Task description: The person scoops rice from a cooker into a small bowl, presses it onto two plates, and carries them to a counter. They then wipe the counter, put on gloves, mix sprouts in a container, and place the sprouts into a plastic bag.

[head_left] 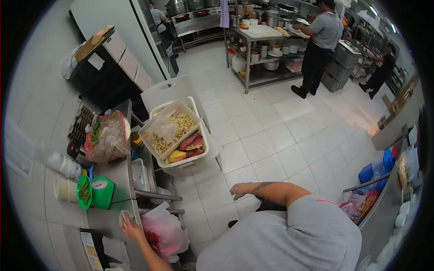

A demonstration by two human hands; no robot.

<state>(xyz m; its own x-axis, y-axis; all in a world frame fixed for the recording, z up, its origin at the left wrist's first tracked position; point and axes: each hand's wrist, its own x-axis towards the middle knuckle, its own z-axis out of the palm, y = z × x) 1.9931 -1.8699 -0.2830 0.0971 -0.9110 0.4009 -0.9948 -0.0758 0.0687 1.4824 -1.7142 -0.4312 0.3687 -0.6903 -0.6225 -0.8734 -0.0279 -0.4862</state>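
- The steel desk (115, 178) runs along the left wall; beyond it, pale floor tiles (271, 135) stretch to far shelving where other people stand working.
- The left hand (131, 227) lies flat, fingers spread, pressing a pale cloth (123, 217) on the near desk edge.
- The right hand (241, 189) hangs over the floor, loosely curled, holding nothing that can be seen.
- Just beyond the cloth stands a green scale (103, 192), with a green colander (84, 192) touching its left side.
- A white crate (178, 133) of vegetables sits farther back, right of the desk.
- A red-filled plastic bag (163, 232) hangs below the desk edge; its contents are unclear.
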